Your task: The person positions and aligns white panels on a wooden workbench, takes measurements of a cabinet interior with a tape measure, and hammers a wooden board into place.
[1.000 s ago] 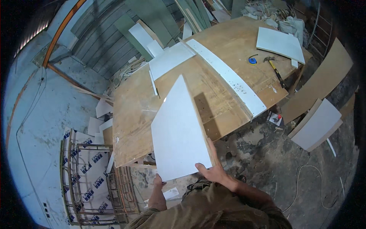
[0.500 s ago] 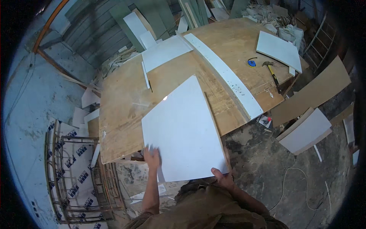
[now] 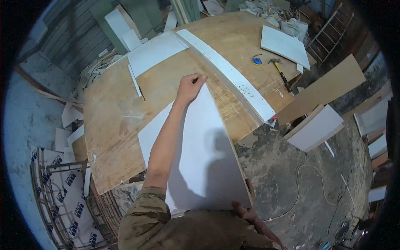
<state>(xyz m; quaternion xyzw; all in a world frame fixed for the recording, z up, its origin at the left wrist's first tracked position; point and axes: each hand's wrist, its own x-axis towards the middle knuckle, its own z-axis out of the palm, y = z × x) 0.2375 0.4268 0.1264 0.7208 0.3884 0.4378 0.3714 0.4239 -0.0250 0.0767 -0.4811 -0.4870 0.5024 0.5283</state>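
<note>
A large white board (image 3: 199,133) lies partly on the wooden worktable, its near end reaching over the table edge toward my body. My left arm stretches across it. My left hand (image 3: 191,87) is closed on the board's far corner. Down at the near right corner, my right hand (image 3: 245,211) grips the board's edge, with some of its fingers hidden beneath and behind it. The shadow of my head and arm falls over the white surface.
On the worktable (image 3: 110,137) rest a long white strip (image 3: 231,77), another white panel (image 3: 156,52), a blue tape measure (image 3: 257,61), a hammer (image 3: 281,75) and a further white board (image 3: 285,46). Panels lean at the right, and a metal frame (image 3: 41,179) stands at the left.
My left hand has moved from the board's near left edge up to its far corner. The right hand stays at the near right corner. The whole view has shifted slightly.
</note>
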